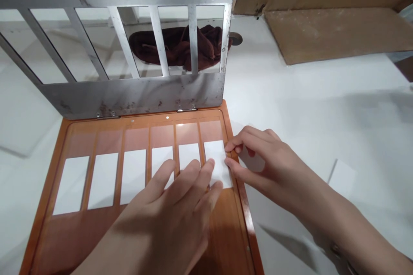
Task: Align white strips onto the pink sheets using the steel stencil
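Observation:
A row of several white cards [103,180] lies in the slots of an orange-brown board [226,232]. My left hand [174,210] is spread palm down over the right part of the row, and nothing is gripped in it. Its index fingertip and thumb rest on the rightmost white card [215,154], while its other fingers lie over the neighbouring cards and partly hide them. From the right, my right hand [261,154] pinches at that same card's right edge with thumb and fingertips close together. A hinged metal frame [145,92] with slot openings stands raised along the board's back edge.
Behind the metal frame a dark red cloth [180,47] lies on the white table [309,94]. A brown cardboard piece [335,32] is at the back right. One loose white card [342,176] rests on the table beyond my right forearm.

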Demonstrator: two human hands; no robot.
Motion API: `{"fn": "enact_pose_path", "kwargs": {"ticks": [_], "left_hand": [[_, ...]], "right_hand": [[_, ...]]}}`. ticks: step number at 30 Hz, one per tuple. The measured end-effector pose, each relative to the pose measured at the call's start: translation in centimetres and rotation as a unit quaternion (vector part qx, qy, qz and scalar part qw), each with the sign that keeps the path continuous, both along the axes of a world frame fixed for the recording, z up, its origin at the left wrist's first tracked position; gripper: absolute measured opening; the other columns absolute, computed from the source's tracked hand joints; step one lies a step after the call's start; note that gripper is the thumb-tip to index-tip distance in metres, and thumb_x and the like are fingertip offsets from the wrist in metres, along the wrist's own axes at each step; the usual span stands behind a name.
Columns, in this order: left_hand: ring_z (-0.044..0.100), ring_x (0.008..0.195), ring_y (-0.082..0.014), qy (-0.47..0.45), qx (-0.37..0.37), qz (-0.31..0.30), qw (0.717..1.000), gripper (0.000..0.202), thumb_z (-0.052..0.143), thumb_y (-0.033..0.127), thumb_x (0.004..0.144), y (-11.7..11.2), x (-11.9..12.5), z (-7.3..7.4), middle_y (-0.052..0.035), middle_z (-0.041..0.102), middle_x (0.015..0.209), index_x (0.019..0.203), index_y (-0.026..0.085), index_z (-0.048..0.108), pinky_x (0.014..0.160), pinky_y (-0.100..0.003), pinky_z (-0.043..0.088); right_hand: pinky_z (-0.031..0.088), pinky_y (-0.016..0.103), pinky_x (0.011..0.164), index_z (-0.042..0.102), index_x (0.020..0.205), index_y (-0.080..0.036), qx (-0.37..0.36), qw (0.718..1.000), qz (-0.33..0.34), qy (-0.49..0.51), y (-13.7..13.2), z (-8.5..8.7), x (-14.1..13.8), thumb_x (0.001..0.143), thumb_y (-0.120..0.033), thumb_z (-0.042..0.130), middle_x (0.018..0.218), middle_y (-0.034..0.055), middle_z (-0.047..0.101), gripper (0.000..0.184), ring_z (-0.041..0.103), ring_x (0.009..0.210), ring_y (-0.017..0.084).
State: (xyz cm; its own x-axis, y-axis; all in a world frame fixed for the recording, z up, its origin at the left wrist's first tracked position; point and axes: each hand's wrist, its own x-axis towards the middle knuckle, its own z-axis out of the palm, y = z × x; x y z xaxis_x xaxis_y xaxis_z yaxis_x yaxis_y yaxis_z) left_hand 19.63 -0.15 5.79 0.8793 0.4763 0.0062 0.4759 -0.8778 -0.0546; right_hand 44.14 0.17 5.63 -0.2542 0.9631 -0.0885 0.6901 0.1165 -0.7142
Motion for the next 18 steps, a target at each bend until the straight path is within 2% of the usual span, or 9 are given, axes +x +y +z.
{"fn": "enact_pose_path", "kwargs": {"ticks": [2,4,6,8,10,12,14,16,18], "left_hand": [[0.044,0.141,-0.0267,-0.03,0.005,-0.008,1.0,0.046,0.044,0.036,0.103,0.34,0.12,0.35,-0.0071,0.061,0.151,0.141,0.021,0.066,0.132,-0.049,-0.005],[0.042,0.145,-0.0262,-0.044,0.008,-0.009,0.999,0.045,0.046,0.028,0.099,0.58,0.15,0.66,-0.0067,0.065,0.145,0.136,0.019,0.069,0.132,-0.048,-0.006],[0.029,0.156,-0.0255,-0.04,0.01,-0.004,0.999,0.048,0.044,0.028,0.098,0.64,0.11,0.86,-0.0051,0.064,0.147,0.138,0.02,0.067,0.133,-0.048,-0.005],[0.011,0.165,-0.0236,-0.037,0.009,0.002,0.999,0.05,0.042,0.031,0.098,0.55,0.07,0.91,-0.0028,0.062,0.149,0.141,0.022,0.066,0.133,-0.047,-0.004],[-0.004,0.166,-0.0225,-0.039,0.012,0.001,0.999,0.048,0.044,0.035,0.099,0.43,0.06,0.87,-0.0018,0.062,0.15,0.14,0.023,0.066,0.133,-0.046,-0.006],[-0.01,0.166,-0.0229,-0.037,0.007,-0.004,0.999,0.045,0.051,0.038,0.097,0.34,0.08,0.83,-0.0024,0.062,0.151,0.137,0.024,0.068,0.134,-0.047,-0.009],[-0.006,0.167,-0.0246,-0.03,0.002,-0.008,1.0,0.046,0.052,0.038,0.097,0.35,0.09,0.85,-0.004,0.061,0.152,0.136,0.023,0.068,0.134,-0.048,-0.009],[0.015,0.164,-0.0267,-0.028,0.004,-0.011,1.0,0.047,0.047,0.036,0.099,0.4,0.1,0.94,-0.0057,0.061,0.151,0.138,0.021,0.068,0.133,-0.048,-0.006],[0.038,0.151,-0.0266,-0.029,0.011,-0.014,0.999,0.047,0.043,0.035,0.101,0.47,0.17,1.1,-0.0063,0.062,0.148,0.138,0.02,0.068,0.133,-0.048,-0.005]], "right_hand": [[0.033,0.035,0.082,0.059,0.103,-0.025,-0.012,1.0,-0.005,0.006,0.09,0.12,-0.06,0.1,-0.014,0.062,0.089,-0.0051,0.059,0.012,0.05,0.082,0.016],[0.033,0.036,0.082,0.059,0.102,-0.025,-0.022,1.0,-0.009,0.009,0.14,0.23,-0.08,0.1,-0.015,0.062,0.088,-0.0053,0.06,0.011,0.051,0.081,0.017],[0.034,0.036,0.082,0.059,0.101,-0.026,-0.033,0.999,-0.013,0.01,0.15,0.28,-0.06,0.1,-0.018,0.063,0.089,-0.0051,0.062,0.009,0.053,0.083,0.017],[0.035,0.036,0.083,0.06,0.1,-0.027,-0.038,0.999,-0.021,0.009,0.14,0.25,-0.01,0.101,-0.021,0.065,0.092,-0.0047,0.064,0.008,0.054,0.087,0.018],[0.036,0.036,0.082,0.06,0.1,-0.027,-0.028,0.999,-0.025,0.003,0.11,0.15,0.05,0.1,-0.022,0.066,0.093,-0.0044,0.064,0.008,0.054,0.087,0.018],[0.035,0.035,0.08,0.06,0.102,-0.027,-0.01,1.0,-0.022,-0.004,0.06,0.05,0.1,0.1,-0.023,0.068,0.093,-0.0044,0.062,0.009,0.052,0.084,0.018],[0.035,0.035,0.079,0.06,0.103,-0.026,-0.003,1.0,-0.012,-0.008,0.0,0.01,0.13,0.1,-0.021,0.067,0.091,-0.0046,0.06,0.01,0.052,0.083,0.017],[0.034,0.036,0.081,0.06,0.105,-0.026,-0.003,1.0,-0.008,-0.011,-0.07,0.02,0.13,0.1,-0.02,0.067,0.091,-0.0047,0.06,0.01,0.053,0.084,0.017],[0.034,0.036,0.081,0.06,0.105,-0.026,-0.004,1.0,-0.007,-0.016,-0.14,0.05,0.1,0.1,-0.019,0.067,0.092,-0.0044,0.06,0.011,0.053,0.085,0.017]]}}
